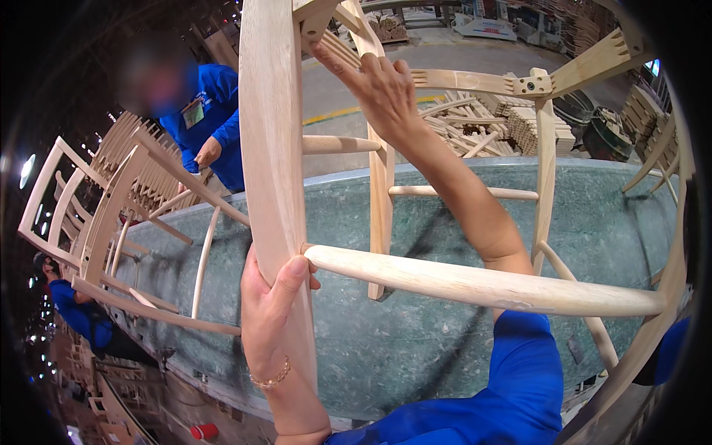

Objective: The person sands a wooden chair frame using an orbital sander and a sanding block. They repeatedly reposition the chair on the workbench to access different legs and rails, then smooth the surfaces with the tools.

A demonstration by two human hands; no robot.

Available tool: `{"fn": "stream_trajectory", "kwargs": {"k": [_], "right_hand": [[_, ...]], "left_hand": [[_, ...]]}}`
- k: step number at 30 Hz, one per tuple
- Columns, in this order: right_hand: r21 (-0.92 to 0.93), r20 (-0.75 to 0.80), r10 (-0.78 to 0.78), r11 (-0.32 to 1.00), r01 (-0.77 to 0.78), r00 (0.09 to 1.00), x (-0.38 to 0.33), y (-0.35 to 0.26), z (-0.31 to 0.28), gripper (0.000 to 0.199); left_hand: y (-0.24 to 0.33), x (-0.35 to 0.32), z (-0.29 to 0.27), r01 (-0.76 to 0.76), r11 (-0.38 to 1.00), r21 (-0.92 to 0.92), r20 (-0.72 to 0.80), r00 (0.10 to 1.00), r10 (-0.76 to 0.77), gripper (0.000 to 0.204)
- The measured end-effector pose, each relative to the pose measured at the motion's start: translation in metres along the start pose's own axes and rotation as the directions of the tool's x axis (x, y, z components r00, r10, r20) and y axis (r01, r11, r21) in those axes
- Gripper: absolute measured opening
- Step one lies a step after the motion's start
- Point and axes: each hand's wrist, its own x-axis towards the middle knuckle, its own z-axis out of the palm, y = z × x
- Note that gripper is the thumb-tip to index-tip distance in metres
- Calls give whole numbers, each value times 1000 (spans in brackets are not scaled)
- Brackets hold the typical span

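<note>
An unfinished pale wooden chair frame (460, 282) stands on a green-grey worktable (415, 348) right in front of me. My left hand (271, 311) grips its thick near leg (274, 148) just below the joint with a round rung. My right hand (382, 85) reaches through the frame, fingers spread flat against a far upright post (380, 185). I wear a blue sleeve and a thin bracelet on the left wrist.
A second bare chair frame (111, 222) lies on the table's left end, held by a person in a blue top (211, 119). Stacks of wooden parts (482, 126) lie on the floor beyond. Another person in blue (74, 311) stands low left.
</note>
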Motion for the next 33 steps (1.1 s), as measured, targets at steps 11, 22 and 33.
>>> {"fn": "stream_trajectory", "kwargs": {"k": [11, 22, 33], "right_hand": [[295, 380, 430, 783, -548, 819, -97, 1, -65, 78], [-156, 912, 334, -248, -956, -236, -372, -113, -399, 67], [-550, 333, 821, -230, -803, -463, -418, -88, -668, 49]], "left_hand": [[1, -4, 9, 50, 998, -27, -86, 995, -52, 49], [-1, -35, 9, 72, 997, 28, -149, 987, -67, 47], [13, -49, 55, 16, 997, 72, -75, 997, -10, 44]]}}
